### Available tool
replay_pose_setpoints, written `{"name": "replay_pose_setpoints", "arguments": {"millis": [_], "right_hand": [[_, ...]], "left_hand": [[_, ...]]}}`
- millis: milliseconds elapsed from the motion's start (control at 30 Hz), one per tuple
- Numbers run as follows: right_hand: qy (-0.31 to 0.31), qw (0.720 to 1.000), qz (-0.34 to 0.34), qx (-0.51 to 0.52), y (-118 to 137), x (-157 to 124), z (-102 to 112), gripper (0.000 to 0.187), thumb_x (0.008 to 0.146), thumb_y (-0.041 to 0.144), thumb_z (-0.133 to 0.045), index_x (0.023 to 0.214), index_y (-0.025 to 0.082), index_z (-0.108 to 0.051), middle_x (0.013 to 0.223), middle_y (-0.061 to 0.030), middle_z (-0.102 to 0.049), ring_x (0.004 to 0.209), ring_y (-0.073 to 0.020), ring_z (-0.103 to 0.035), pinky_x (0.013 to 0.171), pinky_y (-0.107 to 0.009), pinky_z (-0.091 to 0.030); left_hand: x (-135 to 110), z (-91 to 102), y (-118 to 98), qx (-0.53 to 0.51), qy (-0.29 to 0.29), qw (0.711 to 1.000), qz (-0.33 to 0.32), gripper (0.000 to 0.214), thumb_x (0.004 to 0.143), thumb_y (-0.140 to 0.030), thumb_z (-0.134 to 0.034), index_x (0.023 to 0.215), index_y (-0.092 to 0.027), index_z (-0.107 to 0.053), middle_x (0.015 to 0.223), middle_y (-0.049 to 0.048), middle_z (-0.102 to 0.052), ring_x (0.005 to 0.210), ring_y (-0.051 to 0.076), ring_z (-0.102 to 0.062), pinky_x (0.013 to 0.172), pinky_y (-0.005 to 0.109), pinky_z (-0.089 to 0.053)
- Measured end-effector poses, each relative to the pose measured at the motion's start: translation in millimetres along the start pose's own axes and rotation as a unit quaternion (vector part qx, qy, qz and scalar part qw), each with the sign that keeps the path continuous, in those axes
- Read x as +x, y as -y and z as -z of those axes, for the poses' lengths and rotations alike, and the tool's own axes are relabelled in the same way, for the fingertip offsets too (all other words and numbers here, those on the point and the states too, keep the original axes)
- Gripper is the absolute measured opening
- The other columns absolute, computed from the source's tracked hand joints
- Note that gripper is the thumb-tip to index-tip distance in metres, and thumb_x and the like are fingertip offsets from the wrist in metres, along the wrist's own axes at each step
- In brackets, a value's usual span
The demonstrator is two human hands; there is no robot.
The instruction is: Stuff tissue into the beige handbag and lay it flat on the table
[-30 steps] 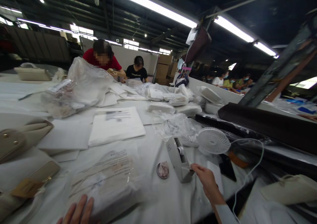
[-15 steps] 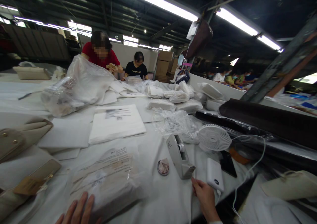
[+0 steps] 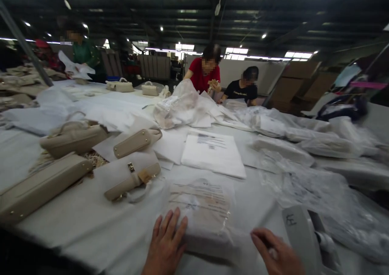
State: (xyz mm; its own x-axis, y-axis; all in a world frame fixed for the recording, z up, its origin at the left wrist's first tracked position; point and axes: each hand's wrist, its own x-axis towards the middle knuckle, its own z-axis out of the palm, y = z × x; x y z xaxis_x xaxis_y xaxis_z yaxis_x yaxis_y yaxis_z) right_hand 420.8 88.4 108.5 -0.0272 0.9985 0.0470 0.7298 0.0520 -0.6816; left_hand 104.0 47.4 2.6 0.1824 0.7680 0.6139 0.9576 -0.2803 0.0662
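The clear-bagged packet lies flat on the white worktop, directly between the hands and touching both. The left hand is spread open, fingers extended and palm down on the packet's near left corner, gripping nothing. The right hand is loosely curled at the packet's right edge, where the loose film trails off; whether anything is pinched in it cannot be told. Judging from this, the bag's open end is being closed, and it is best done with the packet pinned firmly by the flat left hand so that it cannot slide, the slack film drawn taut and folded squarely under or over the right edge, and air pressed out before the fold is fixed. The tape dispenser stands just to the right of the right hand, within easy reach. Beyond the left hand, beige handbags lie on the worktop, and a folded white bag with a printed label lies beyond the packet, well apart from the hands.
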Motion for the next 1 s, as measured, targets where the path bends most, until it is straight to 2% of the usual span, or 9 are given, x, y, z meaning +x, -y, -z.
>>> {"name": "replay_pose_setpoints", "arguments": {"millis": [67,167,267,367,467,600,733,867,1000], "right_hand": [[0.083,0.989,0.117,0.017,52.6,20.0,-15.9,0.030,0.088,0.050,-0.049,0.081,0.025,-0.063,0.080,-0.0028,-0.068,0.077,-0.0198,-0.063,0.073,-0.031,-0.049],[0.217,0.950,0.224,0.028,111.9,43.1,-33.0,0.023,0.093,0.036,-0.048,0.078,0.023,-0.060,0.078,-0.0003,-0.064,0.075,-0.0151,-0.059,0.072,-0.026,-0.045],[0.337,0.894,0.294,-0.006,148.0,63.6,-47.3,0.017,0.093,0.025,-0.052,0.078,0.022,-0.060,0.076,0.0019,-0.062,0.073,-0.0120,-0.057,0.072,-0.023,-0.043],[0.404,0.832,0.357,-0.129,170.8,83.7,-65.4,0.013,0.090,0.019,-0.054,0.081,0.021,-0.063,0.078,0.0022,-0.064,0.073,-0.0106,-0.058,0.071,-0.020,-0.043],[0.422,0.785,0.385,-0.239,184.9,98.4,-87.9,0.011,0.086,0.018,-0.057,0.079,0.020,-0.066,0.079,-0.0009,-0.069,0.073,-0.0138,-0.062,0.067,-0.022,-0.043],[0.409,0.761,0.391,-0.317,191.6,103.9,-117.2,0.014,0.080,0.017,-0.057,0.076,0.014,-0.070,0.077,-0.0115,-0.072,0.072,-0.0244,-0.067,0.061,-0.029,-0.042],[0.398,0.738,0.401,-0.368,191.2,101.1,-135.3,0.014,0.074,0.014,-0.059,0.078,0.009,-0.071,0.076,-0.0186,-0.072,0.075,-0.0322,-0.068,0.060,-0.033,-0.042],[0.399,0.738,0.391,-0.378,192.5,103.0,-139.9,0.018,0.079,0.022,-0.061,0.079,0.009,-0.073,0.074,-0.0189,-0.072,0.075,-0.0333,-0.069,0.058,-0.033,-0.042],[0.403,0.760,0.355,-0.365,194.3,109.8,-136.8,0.013,0.076,0.027,-0.069,0.076,0.015,-0.074,0.072,-0.0124,-0.072,0.074,-0.0286,-0.068,0.056,-0.030,-0.039]], "left_hand": [[-3.6,2.9,0.6,0.005,-0.002,1.000,0.015,0.059,0.084,-0.051,-0.061,0.138,-0.034,-0.044,0.141,0.0043,-0.056,0.132,0.024,-0.044,0.118,0.042,-0.013],[-7.5,4.0,4.2,0.005,0.008,0.999,0.033,0.056,0.087,-0.047,-0.058,0.138,-0.027,-0.045,0.143,0.0057,-0.054,0.135,0.025,-0.040,0.119,0.045,-0.012],[-8.7,4.8,9.3,-0.004,0.015,0.999,0.051,0.048,0.090,-0.034,-0.054,0.134,-0.018,-0.047,0.144,0.0062,-0.052,0.137,0.024,-0.039,0.119,0.044,-0.014],[-9.0,6.3,13.9,-0.017,0.014,0.998,0.062,0.043,0.087,-0.023,-0.053,0.130,-0.018,-0.049,0.145,0.0048,-0.052,0.138,0.022,-0.039,0.117,0.043,-0.020],[-10.0,8.0,17.4,-0.024,0.014,0.998,0.055,0.043,0.086,-0.019,-0.053,0.128,-0.017,-0.050,0.146,0.0062,-0.050,0.140,0.022,-0.036,0.115,0.045,-0.025],[-10.5,10.3,19.5,-0.017,0.025,0.999,0.022,0.051,0.085,-0.022,-0.056,0.134,-0.015,-0.046,0.148,0.0135,-0.045,0.142,0.028,-0.034,0.110,0.050,-0.031],[-10.3,7.8,18.6,0.018,0.014,0.999,0.027,0.060,0.084,-0.026,-0.060,0.141,-0.023,-0.041,0.142,0.0148,-0.052,0.136,0.034,-0.041,0.106,0.052,-0.035],[-14.1,-0.6,16.7,0.035,-0.016,0.999,0.010,0.055,0.083,-0.024,-0.061,0.136,-0.020,-0.049,0.136,0.0142,-0.058,0.135,0.033,-0.042,0.108,0.051,-0.034],[-19.0,-12.5,13.3,0.002,-0.041,0.998,0.044,0.049,0.081,-0.018,-0.059,0.130,-0.022,-0.054,0.135,0.0152,-0.059,0.136,0.033,-0.041,0.108,0.053,-0.037]]}}
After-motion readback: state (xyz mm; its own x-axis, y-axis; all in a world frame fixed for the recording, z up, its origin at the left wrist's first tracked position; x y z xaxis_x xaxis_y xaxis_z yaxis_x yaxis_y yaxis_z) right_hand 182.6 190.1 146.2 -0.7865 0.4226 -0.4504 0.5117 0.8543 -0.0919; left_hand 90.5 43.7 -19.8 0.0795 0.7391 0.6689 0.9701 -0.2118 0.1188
